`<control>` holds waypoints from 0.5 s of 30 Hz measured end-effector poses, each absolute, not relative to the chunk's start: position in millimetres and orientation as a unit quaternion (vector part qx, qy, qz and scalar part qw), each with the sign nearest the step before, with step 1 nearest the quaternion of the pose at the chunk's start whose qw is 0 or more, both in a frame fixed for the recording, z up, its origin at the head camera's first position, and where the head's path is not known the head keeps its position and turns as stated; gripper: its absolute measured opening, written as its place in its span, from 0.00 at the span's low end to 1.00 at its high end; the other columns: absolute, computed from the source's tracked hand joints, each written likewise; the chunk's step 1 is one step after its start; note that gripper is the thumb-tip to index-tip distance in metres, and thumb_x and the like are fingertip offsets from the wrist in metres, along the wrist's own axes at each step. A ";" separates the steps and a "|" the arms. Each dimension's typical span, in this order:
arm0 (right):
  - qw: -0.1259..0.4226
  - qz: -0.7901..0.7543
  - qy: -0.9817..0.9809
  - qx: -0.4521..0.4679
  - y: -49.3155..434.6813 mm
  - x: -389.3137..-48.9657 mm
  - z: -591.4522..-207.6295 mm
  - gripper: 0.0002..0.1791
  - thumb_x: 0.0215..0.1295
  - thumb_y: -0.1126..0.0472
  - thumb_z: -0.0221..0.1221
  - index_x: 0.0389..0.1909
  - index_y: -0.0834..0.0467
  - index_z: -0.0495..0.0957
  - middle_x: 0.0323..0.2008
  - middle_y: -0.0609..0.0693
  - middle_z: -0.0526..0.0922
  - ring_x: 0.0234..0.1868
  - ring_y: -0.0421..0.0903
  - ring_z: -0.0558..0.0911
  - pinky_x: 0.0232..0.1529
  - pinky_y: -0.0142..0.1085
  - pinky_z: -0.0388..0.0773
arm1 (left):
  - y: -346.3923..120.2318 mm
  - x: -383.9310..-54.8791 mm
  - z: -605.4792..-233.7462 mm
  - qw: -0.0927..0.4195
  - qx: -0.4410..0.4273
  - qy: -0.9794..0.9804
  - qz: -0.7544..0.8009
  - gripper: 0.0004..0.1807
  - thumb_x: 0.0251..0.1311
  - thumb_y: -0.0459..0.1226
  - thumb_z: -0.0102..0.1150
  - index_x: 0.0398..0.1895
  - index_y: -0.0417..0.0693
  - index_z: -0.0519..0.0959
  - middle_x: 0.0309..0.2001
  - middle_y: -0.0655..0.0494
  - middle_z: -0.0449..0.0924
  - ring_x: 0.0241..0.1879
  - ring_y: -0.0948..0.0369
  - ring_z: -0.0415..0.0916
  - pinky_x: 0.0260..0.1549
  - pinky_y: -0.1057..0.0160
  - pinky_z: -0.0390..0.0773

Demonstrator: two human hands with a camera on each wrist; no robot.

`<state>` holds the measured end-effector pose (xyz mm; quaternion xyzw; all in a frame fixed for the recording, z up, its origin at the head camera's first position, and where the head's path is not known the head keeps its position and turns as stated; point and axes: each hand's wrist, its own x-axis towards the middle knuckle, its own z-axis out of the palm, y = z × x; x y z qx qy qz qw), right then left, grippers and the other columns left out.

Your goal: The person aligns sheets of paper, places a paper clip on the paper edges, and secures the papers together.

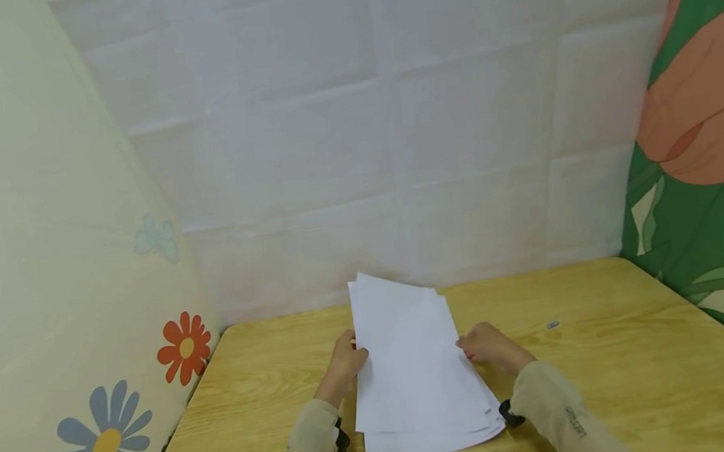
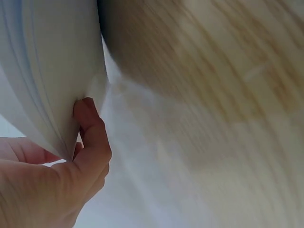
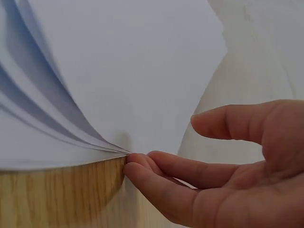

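Observation:
A loose stack of white paper sheets (image 1: 405,364) stands in the middle of the table, raised from it, its sheets fanned unevenly at the lower end. My left hand (image 1: 343,362) pinches the left edge, thumb on the near face and curled fingers (image 2: 92,137) behind. On the opposite edge is my right hand (image 1: 493,347). In the right wrist view its fingertips (image 3: 137,164) touch the edge where several sheets come together, while the thumb (image 3: 209,124) is held apart from the paper.
A small, pale object (image 1: 553,324) lies on the wood-grain table (image 1: 602,363) to the right. White cloth (image 1: 305,152) hangs behind the table. Flower-printed cloths flank it, a pale one (image 1: 50,243) on the left and a green one (image 1: 707,227) on the right.

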<state>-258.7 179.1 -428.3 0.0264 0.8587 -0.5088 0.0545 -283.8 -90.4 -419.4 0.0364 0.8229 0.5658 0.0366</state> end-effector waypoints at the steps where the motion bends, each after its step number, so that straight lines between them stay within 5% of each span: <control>1: 0.051 -0.507 0.860 0.023 180.3 -260.1 -429.0 0.11 0.62 0.67 0.55 0.30 0.75 0.75 0.26 0.56 0.76 0.27 0.45 0.75 0.31 0.34 0.76 | -90.2 -283.1 -418.7 0.035 0.037 0.822 0.567 0.16 0.58 0.22 0.47 0.50 0.29 0.68 0.36 0.43 0.70 0.35 0.53 0.69 0.32 0.59 0.73; 8: 0.027 -0.498 0.867 0.017 187.7 -270.3 -433.8 0.16 0.67 0.63 0.55 0.21 0.67 0.74 0.18 0.47 0.69 0.21 0.41 0.68 0.26 0.32 0.67 | -87.0 -280.7 -413.3 0.020 0.043 0.813 0.581 0.16 0.58 0.23 0.48 0.51 0.30 0.70 0.36 0.40 0.75 0.35 0.53 0.73 0.33 0.58 0.75; 12: 0.048 -0.528 0.848 0.019 190.7 -273.3 -432.5 0.23 0.71 0.55 0.53 0.41 0.76 0.75 0.33 0.60 0.78 0.36 0.50 0.76 0.38 0.41 0.76 | -85.2 -280.7 -410.8 0.010 0.041 0.798 0.601 0.17 0.59 0.23 0.47 0.53 0.30 0.69 0.39 0.39 0.75 0.37 0.53 0.73 0.36 0.57 0.76; 15: 0.059 -0.570 0.819 0.005 190.5 -275.6 -430.3 0.33 0.71 0.50 0.53 0.57 0.79 0.66 0.51 0.69 0.76 0.50 0.55 0.77 0.50 0.48 0.75 | -84.8 -282.1 -406.8 -0.009 0.044 0.784 0.619 0.17 0.59 0.23 0.47 0.53 0.29 0.69 0.39 0.39 0.75 0.37 0.53 0.73 0.38 0.58 0.76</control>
